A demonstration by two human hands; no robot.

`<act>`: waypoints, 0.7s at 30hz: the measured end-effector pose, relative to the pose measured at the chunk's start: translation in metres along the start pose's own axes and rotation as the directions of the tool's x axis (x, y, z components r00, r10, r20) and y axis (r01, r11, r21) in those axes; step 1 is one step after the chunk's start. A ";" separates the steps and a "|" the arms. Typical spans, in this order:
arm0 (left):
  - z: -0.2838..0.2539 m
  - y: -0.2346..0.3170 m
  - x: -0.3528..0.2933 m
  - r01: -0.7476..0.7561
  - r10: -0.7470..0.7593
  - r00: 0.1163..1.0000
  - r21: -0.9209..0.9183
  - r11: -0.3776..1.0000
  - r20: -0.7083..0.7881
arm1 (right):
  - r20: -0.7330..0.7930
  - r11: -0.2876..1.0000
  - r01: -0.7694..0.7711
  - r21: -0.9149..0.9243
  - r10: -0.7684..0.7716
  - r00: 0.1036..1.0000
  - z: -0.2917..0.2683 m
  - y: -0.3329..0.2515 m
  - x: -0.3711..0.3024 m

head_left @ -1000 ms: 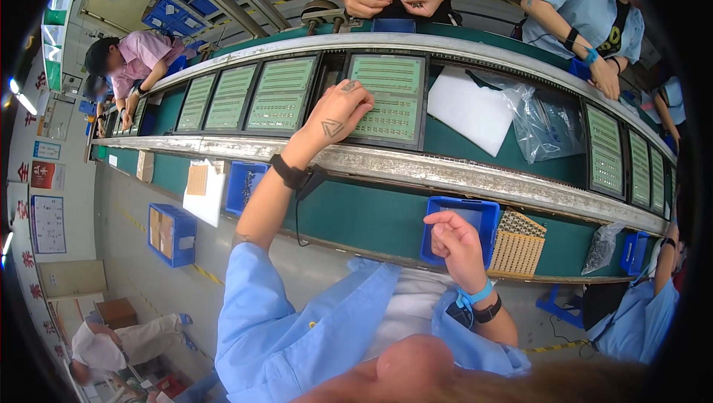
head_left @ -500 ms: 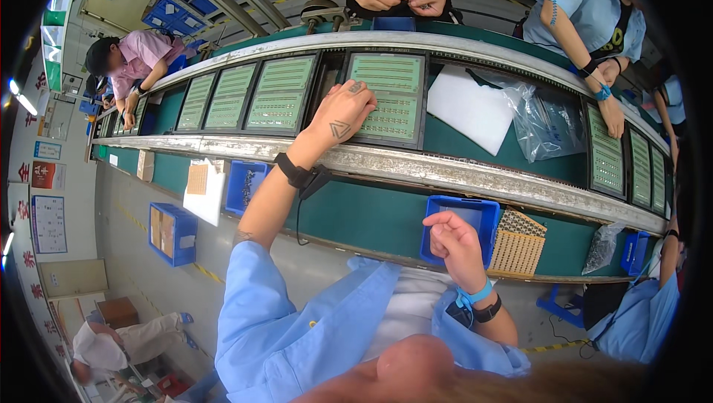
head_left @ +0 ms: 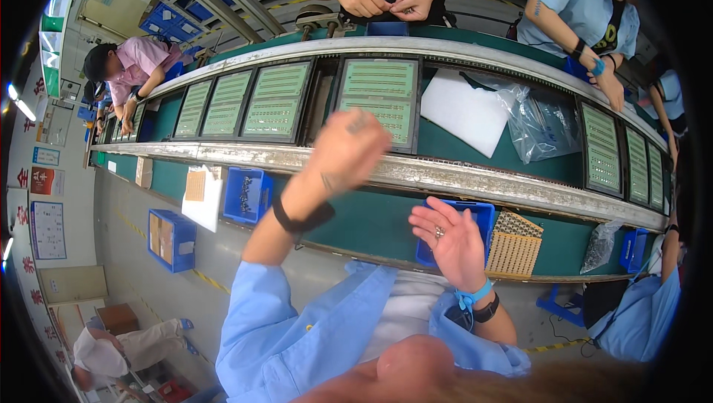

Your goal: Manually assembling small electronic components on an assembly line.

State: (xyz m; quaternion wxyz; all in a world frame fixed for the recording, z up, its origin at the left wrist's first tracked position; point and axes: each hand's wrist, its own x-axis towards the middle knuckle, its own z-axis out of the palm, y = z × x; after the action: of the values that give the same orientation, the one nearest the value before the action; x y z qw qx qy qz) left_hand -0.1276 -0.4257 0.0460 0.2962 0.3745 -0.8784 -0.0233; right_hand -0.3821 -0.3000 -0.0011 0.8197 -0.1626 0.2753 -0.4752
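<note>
My left hand (head_left: 347,152) is smeared by motion above the near rail, at the lower part of a green circuit-board panel (head_left: 377,91) in a dark frame. Its fingers are too blurred to read. Palm up, my right hand (head_left: 457,251) is loosely cupped and holds a few small metal parts (head_left: 439,231) on its fingers. Behind that hand stands a blue bin (head_left: 481,213), partly covered by it. A tan perforated board (head_left: 514,245) full of small parts lies against the bin's right side.
More framed panels (head_left: 275,98) line the conveyor's left, others (head_left: 603,149) its right. White foam (head_left: 466,109) and a clear plastic bag (head_left: 546,132) lie between. Another blue bin (head_left: 247,195) with small parts stands near my left forearm. Co-workers' hands (head_left: 412,5) are across the line.
My left hand has lifted off the panel and come nearer, toward my right hand. The right hand has turned from a curled, pointing shape to palm up, showing the small metal parts.
</note>
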 end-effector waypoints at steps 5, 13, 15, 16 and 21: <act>0.034 0.099 -0.025 -0.118 0.159 0.972 -0.224 0.967 0.172 | 0.124 0.966 0.005 0.259 -0.038 0.992 -0.015 0.006 -0.001; 0.059 0.116 -0.029 -0.102 0.134 0.985 -0.266 0.958 0.105 | 0.006 0.994 0.042 0.105 -0.042 0.999 -0.016 0.002 -0.010; 0.060 0.115 -0.027 -0.102 0.137 0.985 -0.285 0.953 0.105 | 0.024 0.994 0.040 0.106 -0.043 0.999 -0.020 0.002 -0.010; 0.059 0.114 -0.026 -0.097 0.134 0.986 -0.297 0.950 0.104 | 0.047 0.994 0.032 0.106 -0.037 0.998 -0.022 0.002 -0.009; 0.050 0.112 -0.022 -0.076 0.116 0.989 -0.353 0.933 0.092 | 0.145 0.985 0.012 0.174 -0.038 0.989 -0.031 0.008 -0.005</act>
State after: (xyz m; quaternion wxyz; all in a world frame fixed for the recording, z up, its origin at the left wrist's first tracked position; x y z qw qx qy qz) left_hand -0.2146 -0.3397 0.0232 0.3090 0.2708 -0.8928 -0.1847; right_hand -0.3974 -0.2918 -0.0287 0.8427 -0.1291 0.1696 -0.4943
